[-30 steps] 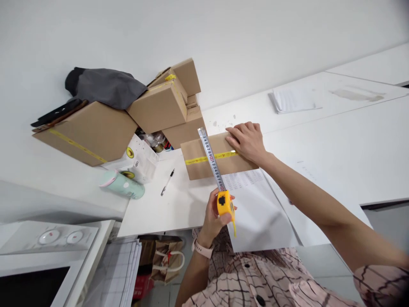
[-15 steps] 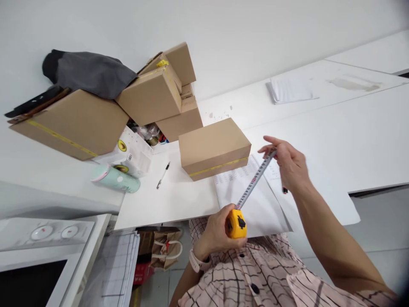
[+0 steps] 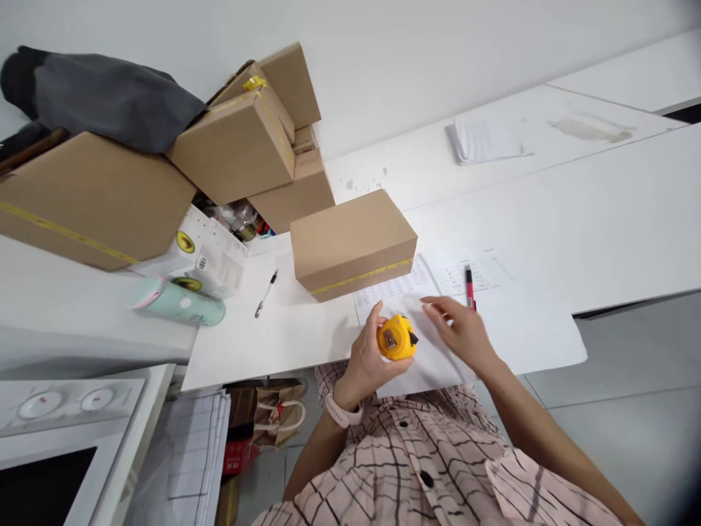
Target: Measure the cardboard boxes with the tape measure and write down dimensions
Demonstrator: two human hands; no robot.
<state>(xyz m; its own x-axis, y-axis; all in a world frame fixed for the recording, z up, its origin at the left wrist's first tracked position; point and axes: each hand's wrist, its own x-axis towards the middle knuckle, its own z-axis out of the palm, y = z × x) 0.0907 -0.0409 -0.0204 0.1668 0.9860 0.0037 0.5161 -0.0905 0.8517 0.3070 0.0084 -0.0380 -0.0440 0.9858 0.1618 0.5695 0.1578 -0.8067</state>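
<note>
My left hand (image 3: 368,364) is wrapped round a yellow tape measure (image 3: 395,337) with a black catch, held over the papers at the table's front edge. No blade sticks out of its case now. Just right of it, my right hand (image 3: 461,332) holds nothing; its fingers are loosely bent and apart. Beneath both hands lie printed sheets (image 3: 419,288) with rows of figures. Beyond them stands a closed cardboard box (image 3: 353,245) with yellow tape along its near side. A red and black marker (image 3: 469,287) rests on the paper behind my right hand.
Left on the table are a pen (image 3: 266,294) and a mint-green bottle (image 3: 186,302) lying beside a white carton (image 3: 219,252). Stacked cardboard boxes (image 3: 235,146) and a dark cloth (image 3: 109,98) fill the back left. A paper stack (image 3: 485,140) lies near the wall. A microwave (image 3: 71,416) stands lower left.
The blade that stretched between my hands has gone back into the tape measure. My right hand has let go of its end and come down and left, closer to the left hand.
</note>
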